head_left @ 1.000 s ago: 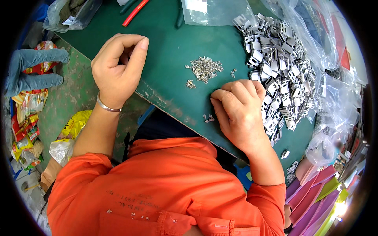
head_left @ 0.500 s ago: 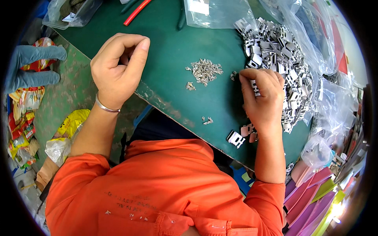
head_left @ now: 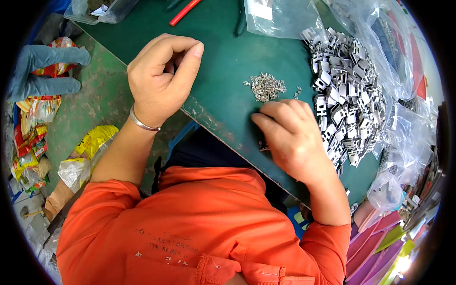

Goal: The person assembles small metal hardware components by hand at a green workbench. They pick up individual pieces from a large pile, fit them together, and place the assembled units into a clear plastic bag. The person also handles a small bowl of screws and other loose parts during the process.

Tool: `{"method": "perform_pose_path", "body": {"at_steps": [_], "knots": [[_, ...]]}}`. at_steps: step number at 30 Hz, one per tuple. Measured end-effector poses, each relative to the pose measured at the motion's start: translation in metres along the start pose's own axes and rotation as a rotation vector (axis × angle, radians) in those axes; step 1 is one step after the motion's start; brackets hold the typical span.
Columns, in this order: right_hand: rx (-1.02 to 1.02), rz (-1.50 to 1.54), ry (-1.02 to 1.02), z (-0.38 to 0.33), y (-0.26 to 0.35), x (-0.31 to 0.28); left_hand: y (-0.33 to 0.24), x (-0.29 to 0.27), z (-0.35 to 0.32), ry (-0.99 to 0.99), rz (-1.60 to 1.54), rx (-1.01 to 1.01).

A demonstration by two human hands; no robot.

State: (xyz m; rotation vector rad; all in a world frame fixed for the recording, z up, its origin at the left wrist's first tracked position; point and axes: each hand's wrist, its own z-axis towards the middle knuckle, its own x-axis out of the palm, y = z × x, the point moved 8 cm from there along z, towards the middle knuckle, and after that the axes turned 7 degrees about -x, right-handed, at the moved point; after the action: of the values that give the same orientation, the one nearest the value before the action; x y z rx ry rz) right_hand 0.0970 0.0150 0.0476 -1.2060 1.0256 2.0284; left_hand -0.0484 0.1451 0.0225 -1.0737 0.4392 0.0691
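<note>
My left hand is held above the table's near edge with its fingers curled and the thumb pressed to the index finger. Anything inside it is hidden. Over the table, my right hand is closed palm down, its fingertips pointing left; what they grip, if anything, cannot be made out. Just beyond those fingertips lies a small heap of tiny shiny metal pieces. A few more tiny pieces lie to its right. A large pile of silver-grey metal clips spreads to the right of my right hand.
Clear plastic bags lie at the back and along the right of the green table. A red-handled tool and a clear plastic box are at the far left. Another person's legs show beyond the table's left side.
My right hand has moved left, away from the clip pile toward the tiny metal pieces, and now covers the spot where loose clips lay. The left hand keeps its closed pose. The view has shifted slightly.
</note>
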Motion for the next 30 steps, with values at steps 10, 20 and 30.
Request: {"method": "perform_pose_path", "body": {"at_steps": [10,20,30], "knots": [[0.262,0.032,-0.128,-0.018,-0.016,-0.017,0.003,0.0,0.002,-0.076,-0.078,0.004],[0.323,-0.045,-0.138,-0.025,-0.019,-0.019,0.004,-0.001,0.002,-0.073,-0.069,0.0],[0.464,-0.095,-0.164,-0.047,-0.027,-0.036,0.007,0.002,-0.002,0.032,0.006,-0.072]]}}
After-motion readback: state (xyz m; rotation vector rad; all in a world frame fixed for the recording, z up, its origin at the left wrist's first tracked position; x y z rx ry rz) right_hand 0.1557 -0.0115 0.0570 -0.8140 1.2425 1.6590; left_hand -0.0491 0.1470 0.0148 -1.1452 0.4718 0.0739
